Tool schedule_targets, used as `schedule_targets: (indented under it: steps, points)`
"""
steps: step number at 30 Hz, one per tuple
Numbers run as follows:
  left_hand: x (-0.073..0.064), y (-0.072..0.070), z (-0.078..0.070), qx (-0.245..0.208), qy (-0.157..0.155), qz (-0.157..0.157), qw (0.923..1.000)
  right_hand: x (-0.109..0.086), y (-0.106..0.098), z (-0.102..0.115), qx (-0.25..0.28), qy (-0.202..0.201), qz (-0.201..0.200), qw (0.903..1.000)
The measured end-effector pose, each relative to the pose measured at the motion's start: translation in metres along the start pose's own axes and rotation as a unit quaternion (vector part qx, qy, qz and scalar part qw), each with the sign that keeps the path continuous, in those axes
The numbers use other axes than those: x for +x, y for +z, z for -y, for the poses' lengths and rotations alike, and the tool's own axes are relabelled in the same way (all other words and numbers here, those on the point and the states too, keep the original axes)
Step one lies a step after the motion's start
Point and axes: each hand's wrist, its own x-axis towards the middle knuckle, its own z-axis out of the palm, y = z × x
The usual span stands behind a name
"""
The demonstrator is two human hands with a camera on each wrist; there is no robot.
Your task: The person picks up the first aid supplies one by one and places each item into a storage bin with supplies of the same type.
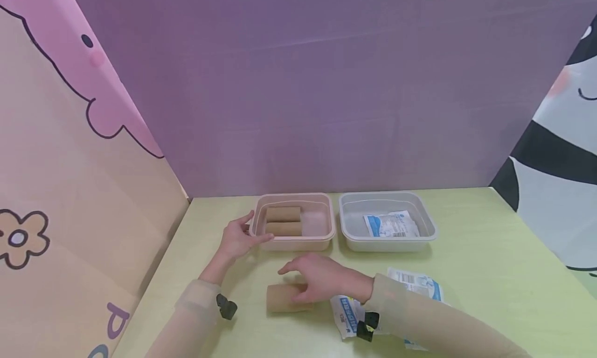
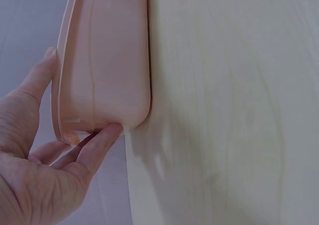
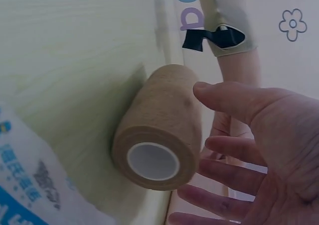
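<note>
I see the left hand (image 1: 239,239) gripping the pink tray (image 1: 298,244); the right hand (image 1: 322,279), fingers apart, is near one brown bandage roll (image 1: 280,299).

A white tray (image 1: 387,241) stands at the back of the pale yellow-green surface (image 1: 489,275) with a white-and-blue packet (image 1: 394,224) inside, and similar packets (image 1: 347,316) lie nearer the front. Behind rises a purple backdrop (image 1: 303,88), faintly creased. The peach left panel (image 1: 70,182) bears a pink cartoon figure (image 1: 56,37), a flower drawing (image 1: 18,238) and letters (image 1: 118,317); a black-and-white cartoon figure (image 1: 559,156) covers the right side.
</note>
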Motion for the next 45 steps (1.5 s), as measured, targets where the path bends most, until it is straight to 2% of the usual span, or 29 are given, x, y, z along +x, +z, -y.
schedule_targets:
  steps: [6,20,25,33,45]
  points:
    - [0.002,0.001,0.000,0.003,0.000,0.002,1.0000,0.002,0.006,-0.003,0.004,0.008,0.019,0.9998]
    - [0.001,0.000,-0.001,0.004,-0.009,-0.002,0.9999,0.004,0.016,0.002,0.013,-0.033,0.024,0.9991]
    - [0.001,0.001,-0.002,0.002,-0.011,-0.002,0.9999,0.004,0.012,0.001,0.007,-0.021,0.025,0.9994]
    - [0.001,0.000,-0.002,0.008,-0.013,-0.005,0.9999,0.004,-0.009,-0.005,-0.008,-0.026,-0.002,0.9996]
    - [0.003,0.000,-0.001,-0.008,-0.003,0.000,1.0000,0.002,-0.065,-0.034,-0.005,-0.057,-0.080,0.9951]
